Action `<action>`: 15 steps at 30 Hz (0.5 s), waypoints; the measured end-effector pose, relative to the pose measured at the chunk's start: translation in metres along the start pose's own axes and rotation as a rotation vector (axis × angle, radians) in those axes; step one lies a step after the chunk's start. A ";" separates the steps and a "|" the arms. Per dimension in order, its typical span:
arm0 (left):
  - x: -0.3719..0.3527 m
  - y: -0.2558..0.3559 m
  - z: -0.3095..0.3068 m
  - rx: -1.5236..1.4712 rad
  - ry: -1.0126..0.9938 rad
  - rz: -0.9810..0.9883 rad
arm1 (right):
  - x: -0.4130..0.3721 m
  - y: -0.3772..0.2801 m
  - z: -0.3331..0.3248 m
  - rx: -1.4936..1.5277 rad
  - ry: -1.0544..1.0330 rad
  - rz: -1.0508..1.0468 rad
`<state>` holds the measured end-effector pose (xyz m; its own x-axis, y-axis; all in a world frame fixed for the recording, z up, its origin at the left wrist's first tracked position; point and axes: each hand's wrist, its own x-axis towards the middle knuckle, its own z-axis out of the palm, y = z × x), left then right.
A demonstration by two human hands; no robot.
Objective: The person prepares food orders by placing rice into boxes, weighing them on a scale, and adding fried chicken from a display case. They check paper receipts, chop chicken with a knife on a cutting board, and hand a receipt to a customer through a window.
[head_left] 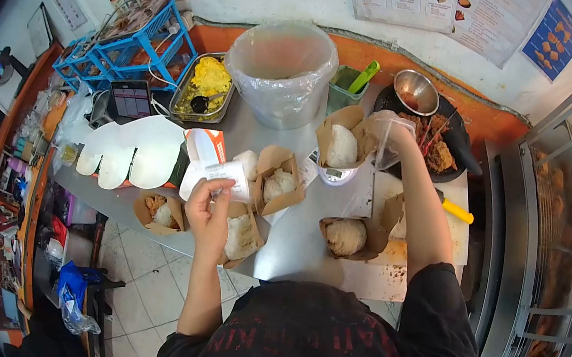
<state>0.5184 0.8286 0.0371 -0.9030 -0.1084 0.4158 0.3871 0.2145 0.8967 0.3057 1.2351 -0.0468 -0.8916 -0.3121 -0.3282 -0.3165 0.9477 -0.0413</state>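
Note:
My left hand (207,215) pinches a small printed paper receipt (227,176) above the counter. Close to it are a brown paper box of rice (276,184) and another rice box (241,236). My right hand (391,136), in a clear plastic glove, is at the right side of an opened rice box (342,146) that sits on a white kitchen scale (335,175). Its fingers are mostly hidden by the glove and the angle, so a grip does not show. Just right of it, a black pan (464,155) contains fried chicken (441,155) and a steel bowl (416,92).
A plastic-lined bucket (281,77), a tray of yellow food (205,92) and a green container (345,96) stand along the back. A yellow-handled tool (456,211) lies at the right. Stacked white lids or plates (134,151) are left. Wire racks (546,285) flank the right side.

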 end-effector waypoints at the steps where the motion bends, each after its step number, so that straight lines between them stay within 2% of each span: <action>1: -0.003 0.000 0.002 0.015 -0.007 -0.019 | 0.000 -0.001 -0.001 -0.007 0.007 -0.004; 3: -0.005 -0.003 -0.001 0.043 -0.002 0.003 | -0.004 -0.010 0.000 0.571 0.079 0.244; 4: -0.007 -0.002 -0.002 0.032 0.004 -0.013 | 0.040 0.023 0.040 0.320 0.027 0.201; 7: -0.008 -0.001 -0.005 0.027 0.034 -0.038 | -0.044 -0.058 -0.060 0.394 0.020 0.469; 8: -0.008 0.000 -0.007 0.032 0.059 -0.044 | -0.037 -0.039 -0.040 0.238 0.151 0.372; 9: -0.009 0.000 -0.010 0.037 0.057 -0.055 | -0.073 -0.075 -0.077 0.366 0.298 0.552; 11: -0.008 0.001 -0.014 0.021 0.083 -0.054 | -0.103 -0.091 -0.084 0.399 0.356 0.372; 12: -0.008 0.000 -0.016 0.010 0.086 -0.069 | -0.108 -0.099 -0.076 0.400 0.351 0.374; 14: -0.007 0.001 -0.018 0.001 0.079 -0.057 | -0.111 -0.112 -0.055 0.224 -0.218 0.171; 15: -0.007 0.002 -0.018 -0.009 0.078 -0.038 | -0.096 -0.110 -0.027 0.125 -0.420 0.050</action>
<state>0.5287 0.8119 0.0386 -0.8999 -0.1920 0.3915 0.3548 0.1997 0.9134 0.4169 1.1590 0.0150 -0.6879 -0.2357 -0.6865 -0.2116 0.9698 -0.1210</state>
